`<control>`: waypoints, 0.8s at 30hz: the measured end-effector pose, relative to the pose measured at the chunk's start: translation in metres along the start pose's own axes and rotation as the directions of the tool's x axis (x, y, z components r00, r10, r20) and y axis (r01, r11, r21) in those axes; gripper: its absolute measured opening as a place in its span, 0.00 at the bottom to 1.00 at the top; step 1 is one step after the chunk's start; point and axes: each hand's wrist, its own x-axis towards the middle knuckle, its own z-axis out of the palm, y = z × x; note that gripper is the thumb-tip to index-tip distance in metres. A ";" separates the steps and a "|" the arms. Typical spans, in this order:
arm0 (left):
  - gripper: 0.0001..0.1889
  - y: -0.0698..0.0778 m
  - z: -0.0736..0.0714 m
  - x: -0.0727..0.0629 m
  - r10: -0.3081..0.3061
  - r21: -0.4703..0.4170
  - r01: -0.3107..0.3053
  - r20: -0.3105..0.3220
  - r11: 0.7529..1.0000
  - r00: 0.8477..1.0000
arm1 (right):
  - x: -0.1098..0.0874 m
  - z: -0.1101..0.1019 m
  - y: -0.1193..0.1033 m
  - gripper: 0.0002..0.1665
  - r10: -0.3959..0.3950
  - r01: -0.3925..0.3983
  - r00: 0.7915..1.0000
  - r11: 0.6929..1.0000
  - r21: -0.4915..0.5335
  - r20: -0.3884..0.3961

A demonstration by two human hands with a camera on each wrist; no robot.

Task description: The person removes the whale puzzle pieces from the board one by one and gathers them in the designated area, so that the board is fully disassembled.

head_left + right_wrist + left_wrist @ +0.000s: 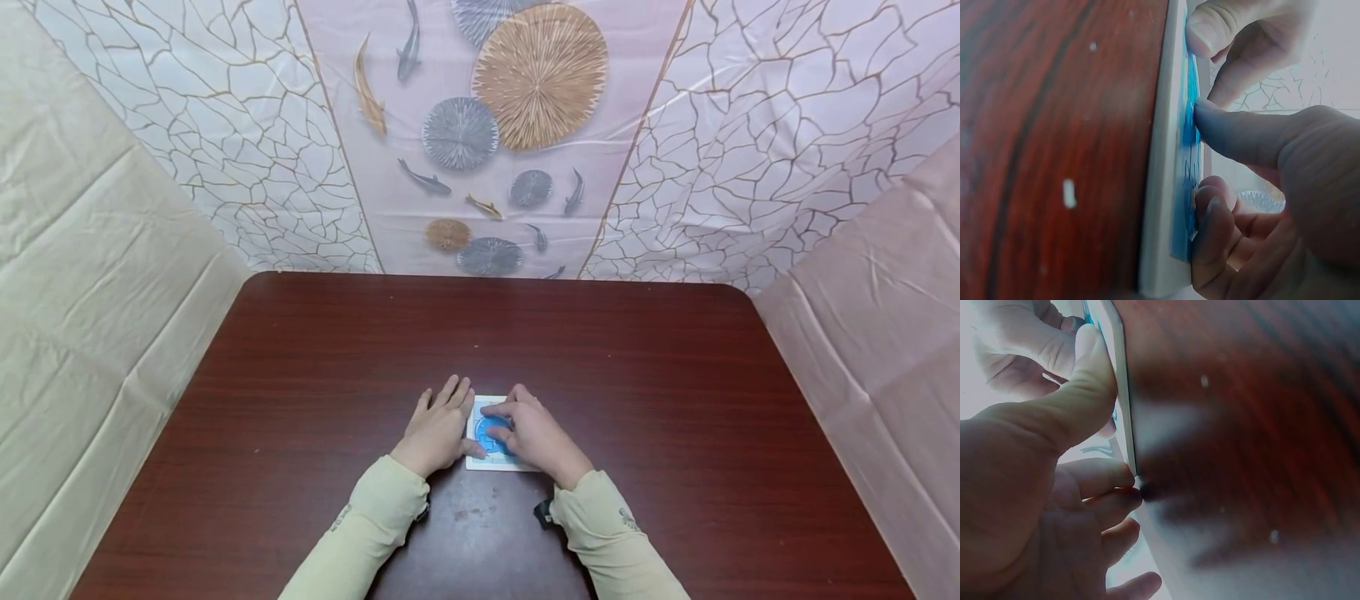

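Note:
A flat square board [489, 464] with a white border and a blue round picture crossed by lines lies on the table. My left hand [438, 429] rests along its left edge, fingers extended, thumb on the border; the left wrist view shows that thumb [1088, 369] over the rim. From the right, my right hand [536, 433] reaches over the board, thumb and curled fingers set apart on a blue piece [487, 423]. In the right wrist view the thumb [1241, 134] and fingertips touch the blue surface [1186, 156]. The hand hides the board's right part.
A dark reddish-brown table [337, 333] extends around the board, with small pale specks on it. Patterned cloth [487, 208] hangs behind the far edge, and plain cloth walls [97, 333] stand at both sides. Dark wrist devices [545, 514] sit at the cuffs.

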 end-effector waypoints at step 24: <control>0.50 0.001 -0.003 0.001 -0.008 0.007 0.008 0.019 1.000 1.000 | 0.000 0.002 -0.003 0.18 -0.006 0.006 1.000 0.997 -0.076 0.000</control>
